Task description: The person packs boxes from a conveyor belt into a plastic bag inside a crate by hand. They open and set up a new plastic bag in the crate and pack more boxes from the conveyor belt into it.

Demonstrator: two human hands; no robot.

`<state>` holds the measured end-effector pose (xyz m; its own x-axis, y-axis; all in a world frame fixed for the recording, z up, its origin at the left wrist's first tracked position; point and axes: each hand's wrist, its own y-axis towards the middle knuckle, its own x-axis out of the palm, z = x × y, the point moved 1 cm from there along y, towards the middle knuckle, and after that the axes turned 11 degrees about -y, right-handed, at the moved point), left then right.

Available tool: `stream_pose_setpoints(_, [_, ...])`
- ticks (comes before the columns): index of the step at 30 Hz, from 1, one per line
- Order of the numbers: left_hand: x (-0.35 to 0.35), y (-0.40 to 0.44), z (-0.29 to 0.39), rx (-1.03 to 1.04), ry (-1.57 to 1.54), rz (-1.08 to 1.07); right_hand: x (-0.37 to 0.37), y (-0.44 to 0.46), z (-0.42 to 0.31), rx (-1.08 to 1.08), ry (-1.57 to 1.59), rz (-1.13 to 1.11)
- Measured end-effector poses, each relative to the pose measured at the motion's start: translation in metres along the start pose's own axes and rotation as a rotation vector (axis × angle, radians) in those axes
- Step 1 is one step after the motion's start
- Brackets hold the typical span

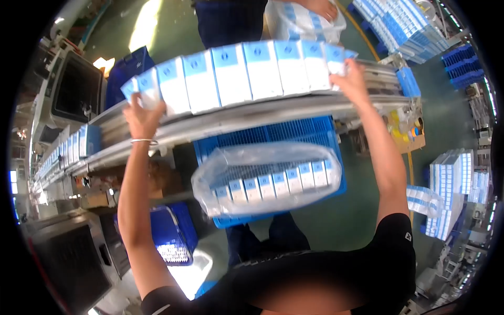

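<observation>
A long row of blue-and-white boxes (231,73) stretches between my two hands above the conveyor. My left hand (143,116) presses on the row's left end, thumb against the front of a box. At the right end, my right hand (350,83) grips the last boxes. Between them the boxes stand side by side in a slight curve. Below the conveyor, a clear plastic bag (205,191) lies open in a blue crate (265,131), with a similar row of boxes (266,187) inside it.
More boxes (71,147) line the conveyor (226,119) at the left. Another person (231,23) stands across from me, beside a bagged stack (310,23). Stacked packs (404,26) rise at the upper right, others (449,184) at the right. A blue basket (181,223) sits at lower left.
</observation>
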<state>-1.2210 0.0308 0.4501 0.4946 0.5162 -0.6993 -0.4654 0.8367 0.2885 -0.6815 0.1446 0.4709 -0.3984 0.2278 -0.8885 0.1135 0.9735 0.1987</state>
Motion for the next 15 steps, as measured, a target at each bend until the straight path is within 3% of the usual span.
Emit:
stream_pose_setpoints(3, [-0.054, -0.048, 0.056, 0.152, 0.015, 0.061, -0.047, -0.048, -0.001, -0.101, 0.011, 0.149])
stream_pose_setpoints(4, [-0.066, -0.068, 0.074, 0.057, 0.044, 0.048, -0.059, -0.075, 0.000, -0.068, 0.001, 0.168])
stream_pose_setpoints(6, [-0.074, -0.104, 0.068, 0.105, 0.119, -0.007, -0.057, -0.115, 0.022, -0.004, 0.044, 0.066])
stream_pose_setpoints(7, [-0.072, -0.122, 0.070, -0.008, 0.109, -0.052, -0.050, -0.135, 0.030, 0.052, 0.072, 0.003])
stream_pose_setpoints(8, [-0.064, -0.138, 0.059, -0.025, 0.147, -0.077, -0.038, -0.154, 0.041, -0.007, 0.021, 0.000])
stream_pose_setpoints(9, [-0.052, -0.157, 0.041, 0.021, 0.170, -0.121, -0.020, -0.172, 0.056, 0.051, 0.123, -0.052])
stream_pose_setpoints(11, [-0.007, -0.191, 0.010, -0.135, 0.088, -0.214, 0.029, -0.194, 0.086, 0.146, -0.009, -0.209])
stream_pose_setpoints(14, [0.106, -0.244, -0.085, -0.082, 0.144, -0.232, 0.109, -0.201, 0.124, 0.151, -0.132, -0.287])
stream_pose_setpoints(15, [0.148, -0.267, -0.108, -0.160, 0.175, -0.240, 0.140, -0.199, 0.142, 0.151, -0.142, -0.287])
